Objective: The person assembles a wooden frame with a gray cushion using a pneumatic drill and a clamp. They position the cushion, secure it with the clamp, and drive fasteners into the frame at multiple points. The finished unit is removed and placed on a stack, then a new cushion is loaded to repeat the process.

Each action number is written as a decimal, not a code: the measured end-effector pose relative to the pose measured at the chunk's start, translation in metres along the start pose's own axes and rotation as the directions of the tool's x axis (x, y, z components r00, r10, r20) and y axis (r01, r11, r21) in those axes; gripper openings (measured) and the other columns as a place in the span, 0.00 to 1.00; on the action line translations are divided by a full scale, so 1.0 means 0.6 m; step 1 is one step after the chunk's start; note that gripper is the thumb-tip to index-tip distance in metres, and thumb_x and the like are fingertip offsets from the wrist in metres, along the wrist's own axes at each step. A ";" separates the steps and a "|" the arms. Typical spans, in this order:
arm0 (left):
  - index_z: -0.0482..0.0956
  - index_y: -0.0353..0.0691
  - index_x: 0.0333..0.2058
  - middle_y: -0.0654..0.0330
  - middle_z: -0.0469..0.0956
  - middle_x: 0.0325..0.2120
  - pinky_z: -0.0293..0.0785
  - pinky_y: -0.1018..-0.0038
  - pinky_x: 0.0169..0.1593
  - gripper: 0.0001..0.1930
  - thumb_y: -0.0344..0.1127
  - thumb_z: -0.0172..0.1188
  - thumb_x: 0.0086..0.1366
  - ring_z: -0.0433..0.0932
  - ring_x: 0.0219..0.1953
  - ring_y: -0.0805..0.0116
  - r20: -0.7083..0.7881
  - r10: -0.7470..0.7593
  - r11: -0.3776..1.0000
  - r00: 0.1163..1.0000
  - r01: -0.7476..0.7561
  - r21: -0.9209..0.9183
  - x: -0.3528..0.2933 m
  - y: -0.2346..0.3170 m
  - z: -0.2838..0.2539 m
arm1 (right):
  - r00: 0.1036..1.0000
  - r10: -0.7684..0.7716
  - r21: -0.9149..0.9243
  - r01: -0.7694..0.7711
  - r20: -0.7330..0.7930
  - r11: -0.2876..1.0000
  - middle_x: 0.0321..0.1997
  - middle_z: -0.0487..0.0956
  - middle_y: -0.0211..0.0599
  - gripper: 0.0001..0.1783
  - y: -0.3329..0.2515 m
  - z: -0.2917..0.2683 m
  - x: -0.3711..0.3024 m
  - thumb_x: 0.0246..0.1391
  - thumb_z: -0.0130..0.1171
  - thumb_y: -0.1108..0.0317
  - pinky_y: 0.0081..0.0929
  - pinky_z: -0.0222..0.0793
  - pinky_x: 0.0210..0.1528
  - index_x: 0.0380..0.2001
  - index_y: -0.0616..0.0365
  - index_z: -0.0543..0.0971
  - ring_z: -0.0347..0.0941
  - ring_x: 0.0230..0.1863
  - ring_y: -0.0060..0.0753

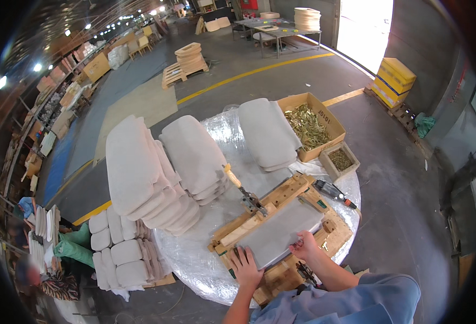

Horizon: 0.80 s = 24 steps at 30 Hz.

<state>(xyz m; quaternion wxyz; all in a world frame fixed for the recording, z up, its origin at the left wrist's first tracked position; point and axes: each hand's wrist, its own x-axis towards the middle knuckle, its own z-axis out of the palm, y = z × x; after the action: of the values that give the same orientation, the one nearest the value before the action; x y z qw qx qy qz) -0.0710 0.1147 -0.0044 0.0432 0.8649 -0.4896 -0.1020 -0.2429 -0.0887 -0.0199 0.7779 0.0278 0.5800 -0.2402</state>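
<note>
A grey padded panel [281,232] lies in a wooden jig [289,194] on the plastic-wrapped round table. My left hand [245,267] rests with fingers spread across the panel's left end and the jig's edge. At the panel's near edge, my right hand [304,246] has its fingers curled together; what they hold, if anything, is hidden. A toggle clamp [254,204] with an upright yellow handle stands on the jig's far side. Another clamp [307,272], partly covered by my right forearm, sits on the near side. A power screwdriver [332,190] lies right of the jig.
Stacks of grey padded panels [135,167] stand at the table's left and back. A cardboard box [330,121] of brass-coloured metal pieces and a smaller box [351,168] of tiny pieces are at back right. Another person [30,270] is at far left, beside more panels [124,254].
</note>
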 end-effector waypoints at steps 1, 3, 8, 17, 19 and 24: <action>0.52 0.39 0.78 0.39 0.53 0.78 0.44 0.31 0.78 0.63 0.57 0.80 0.52 0.49 0.79 0.29 0.018 0.016 1.000 1.000 -0.017 0.010 0.011 0.006 -0.005 | 1.000 -0.016 -0.048 0.016 -0.010 0.999 0.50 0.73 0.39 0.23 0.003 -0.006 0.008 0.55 0.66 0.61 0.47 0.70 0.58 0.51 0.51 0.71 0.70 0.54 0.44; 0.51 0.38 0.78 0.38 0.55 0.78 0.45 0.32 0.78 0.63 0.55 0.80 0.52 0.53 0.78 0.28 0.039 0.053 0.998 0.998 -0.055 0.041 0.021 0.010 -0.010 | 0.998 -0.056 -0.141 0.053 -0.017 0.989 0.50 0.74 0.38 0.25 0.010 -0.017 0.030 0.56 0.68 0.59 0.48 0.70 0.57 0.55 0.50 0.73 0.70 0.56 0.44; 0.50 0.35 0.78 0.31 0.61 0.74 0.50 0.40 0.79 0.61 0.51 0.79 0.54 0.63 0.74 0.28 0.002 0.164 0.977 0.986 -0.162 0.139 0.028 0.000 -0.002 | 0.997 -0.048 -0.265 0.062 0.062 0.962 0.54 0.77 0.38 0.27 0.026 0.008 0.019 0.59 0.70 0.60 0.46 0.72 0.54 0.58 0.49 0.73 0.73 0.51 0.41; 0.49 0.44 0.80 0.35 0.68 0.70 0.72 0.50 0.68 0.60 0.50 0.78 0.55 0.74 0.68 0.35 0.110 0.151 0.965 0.982 -0.171 0.198 0.035 -0.008 -0.033 | 0.980 -0.200 -0.250 0.196 0.011 0.948 0.47 0.76 0.36 0.24 0.044 0.053 -0.025 0.58 0.73 0.65 0.40 0.73 0.39 0.52 0.48 0.71 0.73 0.42 0.36; 0.54 0.50 0.79 0.40 0.73 0.68 0.72 0.47 0.68 0.55 0.50 0.76 0.57 0.78 0.64 0.37 0.246 0.196 0.975 0.949 -0.215 0.053 0.086 -0.021 -0.117 | 0.962 -0.253 -0.229 0.271 0.107 0.935 0.46 0.74 0.37 0.29 0.015 0.084 -0.052 0.55 0.75 0.67 0.37 0.74 0.38 0.53 0.48 0.68 0.72 0.42 0.36; 0.57 0.53 0.78 0.44 0.75 0.66 0.71 0.46 0.68 0.52 0.54 0.74 0.59 0.80 0.62 0.40 0.360 0.259 0.966 0.897 -0.238 -0.102 0.133 -0.036 -0.193 | 0.947 -0.265 -0.204 0.300 0.184 0.932 0.44 0.73 0.36 0.27 0.007 0.120 -0.107 0.57 0.75 0.65 0.35 0.80 0.42 0.51 0.49 0.68 0.75 0.44 0.36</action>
<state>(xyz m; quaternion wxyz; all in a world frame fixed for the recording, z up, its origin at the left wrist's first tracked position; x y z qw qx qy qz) 0.0121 0.0549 0.0938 -0.0133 0.7591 -0.5921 -0.2701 -0.1910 -0.0862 0.0615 0.7755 -0.1646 0.5401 -0.2826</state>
